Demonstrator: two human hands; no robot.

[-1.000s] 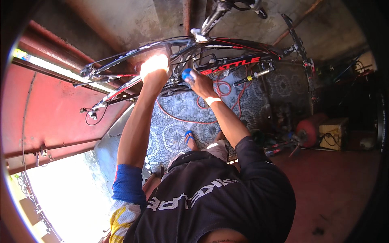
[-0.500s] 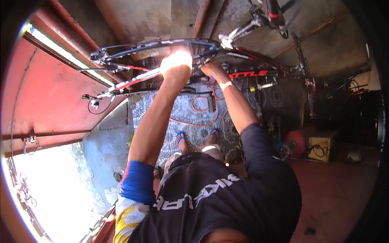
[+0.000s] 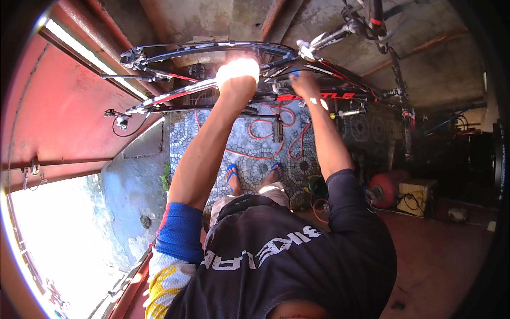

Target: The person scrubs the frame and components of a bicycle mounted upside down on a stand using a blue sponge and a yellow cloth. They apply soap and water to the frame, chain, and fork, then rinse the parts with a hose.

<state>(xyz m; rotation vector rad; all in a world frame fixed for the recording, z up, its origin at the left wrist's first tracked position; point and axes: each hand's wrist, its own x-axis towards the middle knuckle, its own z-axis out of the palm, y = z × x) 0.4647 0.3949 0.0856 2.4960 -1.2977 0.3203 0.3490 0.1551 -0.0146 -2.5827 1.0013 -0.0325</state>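
A bicycle frame (image 3: pixel 178 95) in black, red and white, with no wheels fitted, spans the view in front of me. My left hand (image 3: pixel 238 80) is closed at the middle of the frame, where the rear tubes meet; harsh sunlight washes out its fingers. Further right, my right hand (image 3: pixel 305 84) is over the main tubes, slightly smeared by motion. Its fingers look closed around a small blue thing (image 3: pixel 295 73) whose kind I cannot make out. A pedal (image 3: pixel 277 129) hangs below the frame, between my forearms.
A red hose (image 3: pixel 255 157) loops over the patterned floor near my feet. Handlebars (image 3: pixel 399 87) stick out at the right. At the lower right are a red rounded tank (image 3: pixel 390 187) and a wooden box (image 3: pixel 417 195). A red metal panel (image 3: pixel 64 106) is at the left.
My right hand has moved right and slightly up along the frame, with the blue thing. My left hand stays at the middle of the frame. The whole view has shifted a little.
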